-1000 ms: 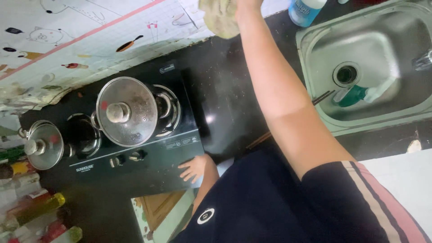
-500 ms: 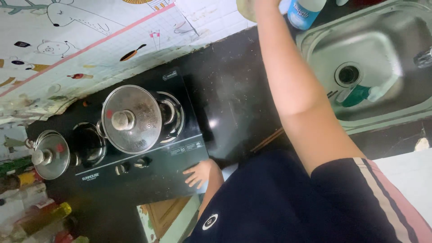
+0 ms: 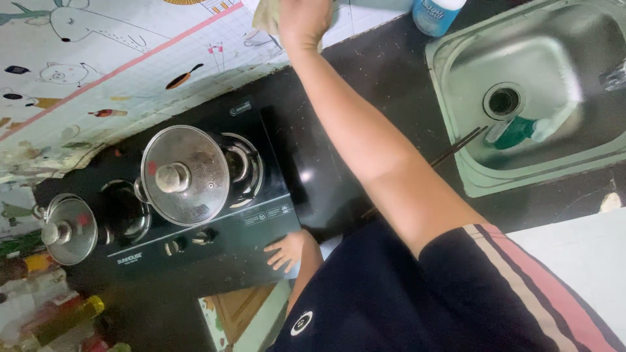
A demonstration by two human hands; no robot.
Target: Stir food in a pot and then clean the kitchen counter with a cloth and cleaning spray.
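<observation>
A dark kitchen bench [image 3: 391, 72] runs under me, backed by a tiled wall [image 3: 98, 72] covered in cartoon drawings. My right hand [image 3: 301, 19] is stretched far up to that wall, fingers [image 3: 290, 31] closed over a pale yellowish cloth [image 3: 266, 16], pressing it against the tiles. The cloth sits under the palm and pokes out to the left of the knuckles; most of it is hidden by the hand or cut off by the top edge, so I can't make out its full shape. My left hand [image 3: 288, 251] is low, fingers [image 3: 279, 255] spread flat and holding nothing, resting on the front edge of the black gas stove [image 3: 261, 221]. On the stove stands a pot with a glass lid [image 3: 184, 175], and a smaller lidded pot [image 3: 65, 228] to its left. On the right, a steel sink [image 3: 574, 156] holds a teal item I can't identify. A blue bottle [image 3: 435, 14] is clipped at the top.
</observation>
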